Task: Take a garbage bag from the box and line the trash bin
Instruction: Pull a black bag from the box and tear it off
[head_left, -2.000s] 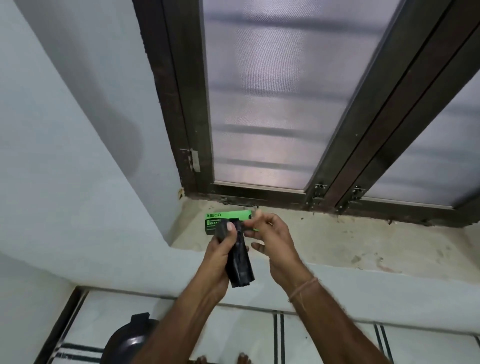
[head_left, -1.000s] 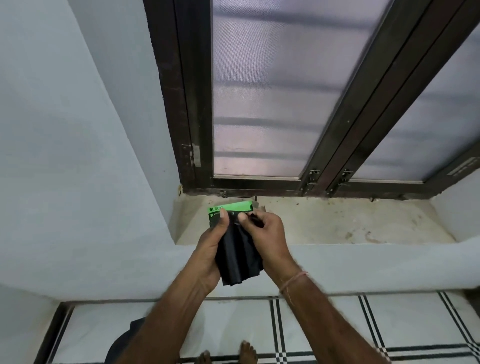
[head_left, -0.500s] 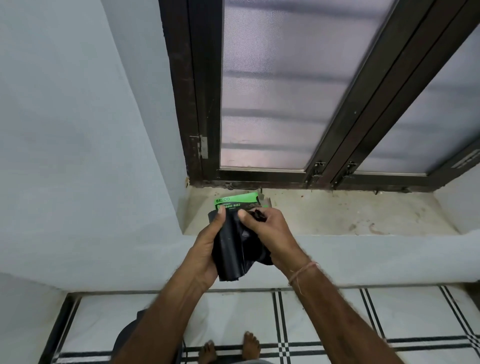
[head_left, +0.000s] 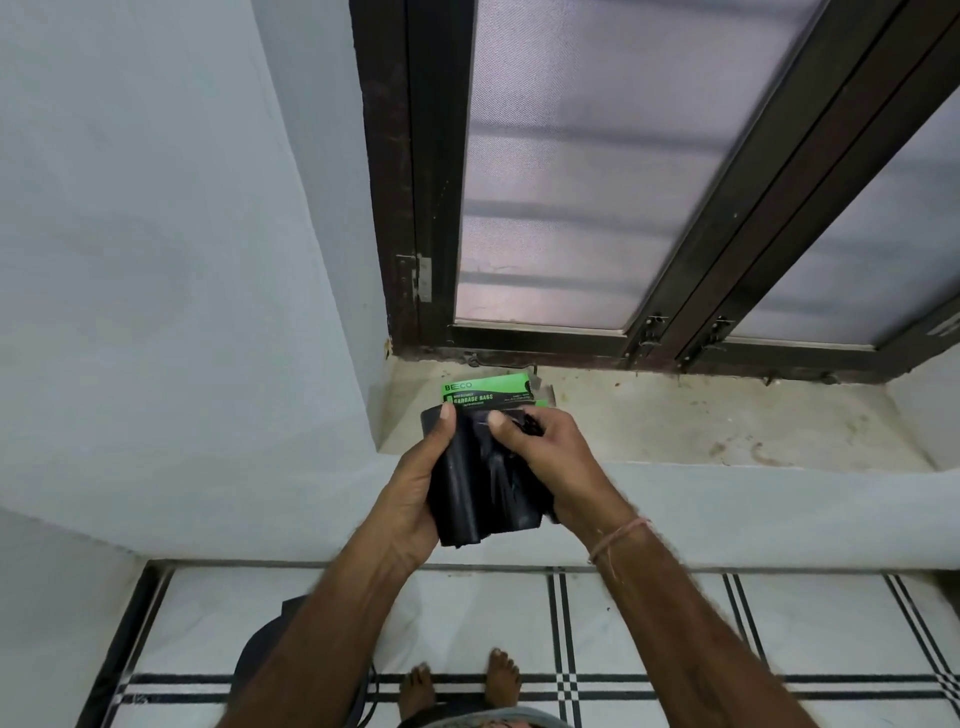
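**Here, two hands hold the folded bag in front of the window ledge**

Below, nearest to the camera, two bare feet (head_left: 501, 675) stand on a white tiled floor (head_left: 675, 623) with dark lines. To their left is the dark trash bin (head_left: 254, 670), mostly hidden behind the left forearm, so its opening cannot be seen.

Higher up, both arms reach forward. The left hand (head_left: 415, 488) holds the black garbage bag (head_left: 483, 488) from the left side, with the thumb pressed on its front near the top and the other fingers behind it. The right hand (head_left: 550, 457) pinches the top edge of the bag from the right, with the thumb on the front. A thin thread band (head_left: 618, 538) lies around the right wrist. The bag is in the air, folded and a little crumpled, not spread out.

Just behind the bag, the green box (head_left: 488, 387) lies on the stone window ledge (head_left: 675, 421), near its left corner. Whether the bag touches the box, I cannot tell. Behind the ledge rises a dark window frame (head_left: 405, 208) with frosted panes (head_left: 571, 182), and a pale wall (head_left: 156, 260) stands at the left.
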